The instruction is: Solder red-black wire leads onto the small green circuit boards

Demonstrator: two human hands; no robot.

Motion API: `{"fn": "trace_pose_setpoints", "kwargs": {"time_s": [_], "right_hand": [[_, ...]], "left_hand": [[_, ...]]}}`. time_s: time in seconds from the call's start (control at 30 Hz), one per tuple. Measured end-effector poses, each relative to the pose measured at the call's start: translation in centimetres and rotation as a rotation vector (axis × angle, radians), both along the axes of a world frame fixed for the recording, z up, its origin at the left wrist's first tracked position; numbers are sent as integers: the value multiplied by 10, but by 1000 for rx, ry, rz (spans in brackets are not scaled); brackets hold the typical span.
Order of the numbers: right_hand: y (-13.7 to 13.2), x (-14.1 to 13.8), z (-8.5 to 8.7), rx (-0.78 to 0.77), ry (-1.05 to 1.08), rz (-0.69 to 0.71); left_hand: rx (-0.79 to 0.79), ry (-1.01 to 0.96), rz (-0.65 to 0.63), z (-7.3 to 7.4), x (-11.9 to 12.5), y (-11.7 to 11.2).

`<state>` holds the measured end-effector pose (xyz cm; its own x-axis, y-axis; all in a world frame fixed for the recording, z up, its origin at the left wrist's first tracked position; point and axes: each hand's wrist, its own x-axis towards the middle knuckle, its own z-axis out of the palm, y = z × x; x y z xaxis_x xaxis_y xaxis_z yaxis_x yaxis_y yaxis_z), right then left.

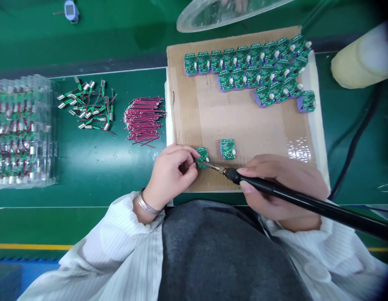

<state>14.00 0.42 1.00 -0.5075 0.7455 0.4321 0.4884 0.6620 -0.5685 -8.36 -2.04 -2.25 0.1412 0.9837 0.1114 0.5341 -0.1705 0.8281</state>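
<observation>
My right hand (281, 188) grips a black soldering iron (275, 189) like a pen. Its metal tip meets a small green circuit board (202, 155) at the lower front of the cardboard. Thumb and fingers of my left hand (176, 169) are closed at that board's left edge and hold it; whether a wire is also between them is hidden. Just right of it lies a second green circuit board (228, 149) on a purple base, touched by neither hand.
Rows of similar boards (243, 57) sit on the cardboard sheet (209, 113). To the left lie red wires (145, 119), small metal motors with leads (87, 113) and stacked clear trays (24, 133). A pale cylinder (353, 62) and black cable (353, 146) are at right; a clear plastic piece (209, 19) is above.
</observation>
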Motion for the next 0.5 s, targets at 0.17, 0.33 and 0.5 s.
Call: {"fn": "trace_pose_setpoints", "kwargs": {"time_s": [0.17,0.33,0.5], "right_hand": [[2,3,-4,22,-27,4],[8,7,1,36,-67,78],[3,5,-1,-12,-31,47]], "left_hand": [[-3,6,6,0,0,0],[-5,8,5,0,0,0],[1,5,7,-1,0,0]]}}
